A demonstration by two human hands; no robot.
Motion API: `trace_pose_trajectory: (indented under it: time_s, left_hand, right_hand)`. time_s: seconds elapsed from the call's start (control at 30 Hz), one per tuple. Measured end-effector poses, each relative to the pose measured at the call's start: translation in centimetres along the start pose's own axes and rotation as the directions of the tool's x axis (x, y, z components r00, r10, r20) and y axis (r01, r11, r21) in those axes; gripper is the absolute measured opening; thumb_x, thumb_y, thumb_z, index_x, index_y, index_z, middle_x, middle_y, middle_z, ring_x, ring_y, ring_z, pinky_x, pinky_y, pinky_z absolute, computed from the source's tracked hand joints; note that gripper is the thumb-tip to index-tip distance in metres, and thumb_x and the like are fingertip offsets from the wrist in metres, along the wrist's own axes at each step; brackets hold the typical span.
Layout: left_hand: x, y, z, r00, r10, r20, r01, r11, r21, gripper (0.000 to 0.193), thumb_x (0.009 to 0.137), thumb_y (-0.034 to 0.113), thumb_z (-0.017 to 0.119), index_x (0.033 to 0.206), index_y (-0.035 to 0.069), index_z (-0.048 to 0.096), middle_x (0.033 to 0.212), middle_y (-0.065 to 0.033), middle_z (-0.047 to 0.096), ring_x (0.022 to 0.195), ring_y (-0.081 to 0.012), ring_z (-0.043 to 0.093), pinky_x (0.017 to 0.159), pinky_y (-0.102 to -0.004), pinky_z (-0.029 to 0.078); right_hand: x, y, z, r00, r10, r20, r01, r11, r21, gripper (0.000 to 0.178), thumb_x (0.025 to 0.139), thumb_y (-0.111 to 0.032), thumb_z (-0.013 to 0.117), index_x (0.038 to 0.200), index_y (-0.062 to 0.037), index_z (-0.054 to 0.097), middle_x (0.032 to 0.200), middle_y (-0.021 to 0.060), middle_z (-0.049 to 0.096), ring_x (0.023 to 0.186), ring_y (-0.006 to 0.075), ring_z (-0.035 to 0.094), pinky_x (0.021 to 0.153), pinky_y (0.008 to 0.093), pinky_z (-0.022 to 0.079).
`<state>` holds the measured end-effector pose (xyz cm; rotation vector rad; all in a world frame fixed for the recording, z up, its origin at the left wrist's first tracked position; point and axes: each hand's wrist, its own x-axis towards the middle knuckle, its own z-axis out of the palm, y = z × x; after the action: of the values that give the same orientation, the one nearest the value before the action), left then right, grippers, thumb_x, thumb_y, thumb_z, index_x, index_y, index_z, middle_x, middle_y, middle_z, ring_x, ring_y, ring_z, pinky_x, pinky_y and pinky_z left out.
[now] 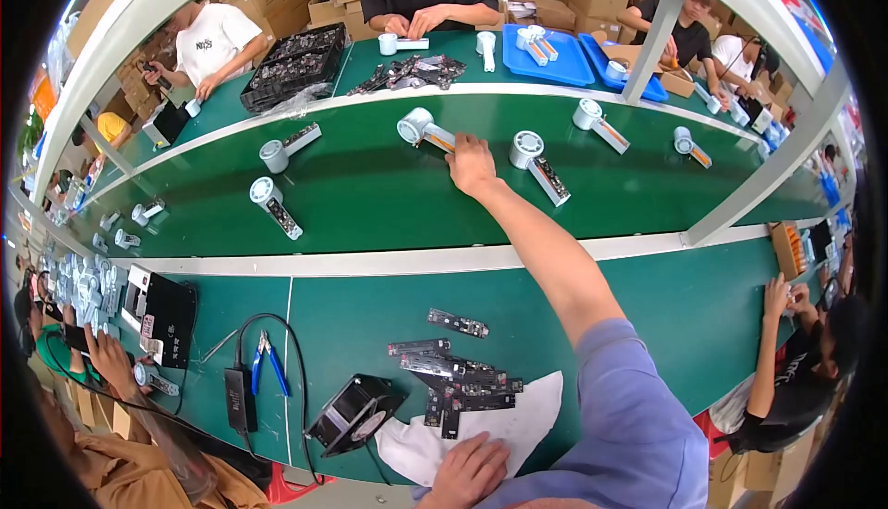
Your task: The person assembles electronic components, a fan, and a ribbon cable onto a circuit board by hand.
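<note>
Green belt [370, 208] leaves moving room between its near white rail [398, 263] and the far white fan [416, 126], whose handle end the right hand [474, 165] pinches, while the left hand [472, 472], fingers slightly spread, rests on white cloth [535, 412] at the bench's [675, 324] near edge.

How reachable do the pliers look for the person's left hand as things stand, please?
Probably yes, by going over or around: the black fan stands between the left hand and the pliers.

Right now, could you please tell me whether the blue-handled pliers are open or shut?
The pliers look open: their blue handles stand apart in a V, though the jaws are too small to judge.
</note>
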<state>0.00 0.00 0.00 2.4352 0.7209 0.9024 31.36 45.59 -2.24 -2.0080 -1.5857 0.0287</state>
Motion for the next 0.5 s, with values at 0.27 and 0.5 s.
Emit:
trace_pose_trajectory:
  time_s: [0.27, 0.5]
  left_hand:
    - [0.7, 0.4, 0.5, 0.995, -0.086, -0.060, 0.084, 0.996, -0.035, 0.029, 0.087, 0.009, 0.075, 0.115, 0.006, 0.073, 0.126, -0.0142, 0.070, 0.126, -0.0407, 0.063, 0.101, -0.0543, 0.052]
    - [0.1, 1.1, -0.5, 0.996, -0.005, -0.091, 0.008, 1.000, 0.026, 0.037, 0.083, 0.007, 0.082, 0.119, 0.006, 0.073, 0.120, -0.0074, 0.072, 0.118, -0.0299, 0.068, 0.097, -0.0398, 0.054]
  right_hand:
    - [1.0, -2.6, -1.9, 0.988, 0.055, -0.144, -0.017, 0.967, 0.253, 0.029, 0.091, -0.017, 0.072, 0.115, -0.0020, 0.075, 0.113, 0.0234, 0.074, 0.109, 0.0438, 0.070, 0.096, 0.0487, 0.057]
    - [-10.9, -3.1, -15.0, 0.884, 0.062, 0.464, -0.435, 0.471, 0.767, 0.036, 0.103, -0.020, 0.070, 0.125, 0.0084, 0.072, 0.103, 0.0115, 0.074, 0.091, 0.0171, 0.072, 0.079, 0.0297, 0.058]
